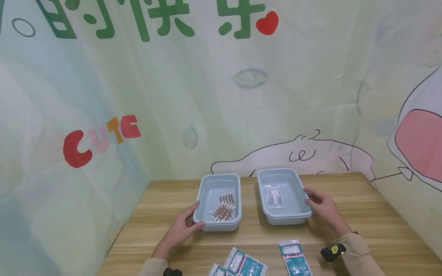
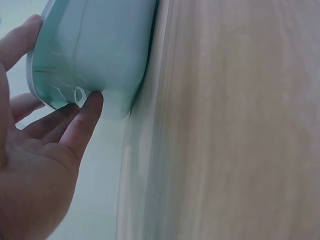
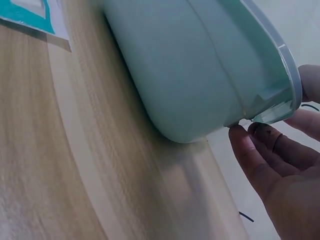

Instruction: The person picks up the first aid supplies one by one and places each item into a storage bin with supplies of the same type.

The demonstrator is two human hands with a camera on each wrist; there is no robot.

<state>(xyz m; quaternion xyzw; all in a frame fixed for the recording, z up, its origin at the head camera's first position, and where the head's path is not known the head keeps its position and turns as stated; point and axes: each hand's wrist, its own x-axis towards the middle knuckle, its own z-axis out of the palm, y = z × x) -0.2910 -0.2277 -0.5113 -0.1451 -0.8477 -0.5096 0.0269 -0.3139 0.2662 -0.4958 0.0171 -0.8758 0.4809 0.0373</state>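
Note:
Two pale blue plastic bins stand side by side on the table. In the left bin [image 1: 210, 191] lies a pile of short brown-and-white swabs [image 1: 223, 211]. My left hand [image 1: 177, 230] grips this bin's near left corner, its thumb at the rim and its fingers tucked under the lip in the left wrist view. The right bin [image 1: 291, 197] contains a small clear packet [image 1: 274, 198] with printing on it. My right hand [image 1: 324, 209] holds that bin's right side by the rim, fingertips [image 3: 240, 137] beneath the lip in the right wrist view.
Teal-and-white packets [image 1: 246, 264] overlap on the wooden table [image 1: 193, 253] in front of the left bin. Another teal-and-white packet [image 1: 295, 258] lies in front of the right bin. A printed cloth backdrop [image 1: 193, 99] rises behind the table.

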